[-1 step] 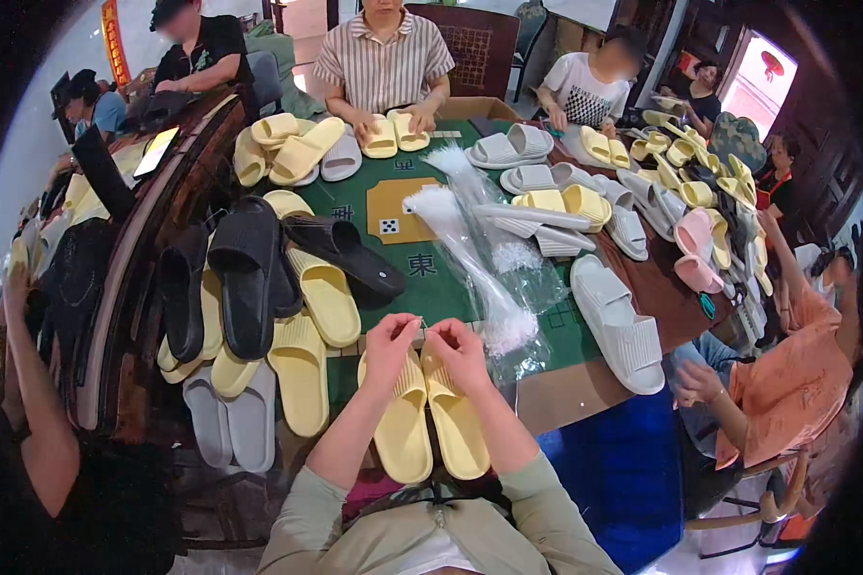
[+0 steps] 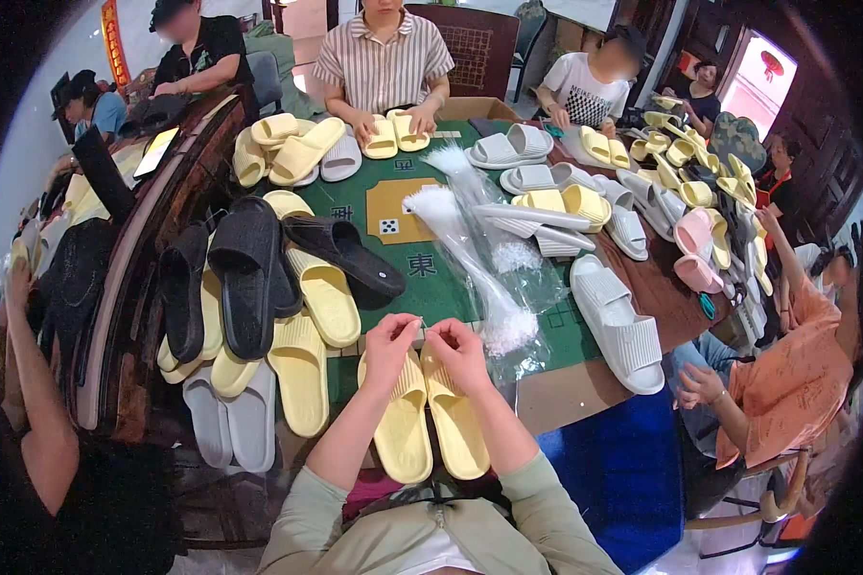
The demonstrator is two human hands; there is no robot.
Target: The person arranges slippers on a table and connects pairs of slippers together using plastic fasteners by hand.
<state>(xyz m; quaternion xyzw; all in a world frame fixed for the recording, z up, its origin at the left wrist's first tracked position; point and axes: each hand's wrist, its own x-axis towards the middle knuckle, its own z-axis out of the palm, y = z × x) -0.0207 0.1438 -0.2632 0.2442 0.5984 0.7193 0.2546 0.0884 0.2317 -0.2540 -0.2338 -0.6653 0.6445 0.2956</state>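
Observation:
A pair of pale yellow slides, the left slide and the right slide, rests at the table's near edge in front of me. Above their ribbed straps my left hand and my right hand come close together, fingertips pinched. A small pale strand shows between the fingertips; its exact kind is too fine to make out. Just beyond my right hand lies a bundle of thin white plastic strands, spread across clear plastic bags.
Black slides and yellow slides pile up on the left, with grey slides below. A large light grey pair lies right. More slides crowd the far right. Across the green table mat, a person in a striped shirt handles yellow slides.
My hands and the slides before me stay in place. At the right edge, the seated person's hand in orange has shifted slightly.

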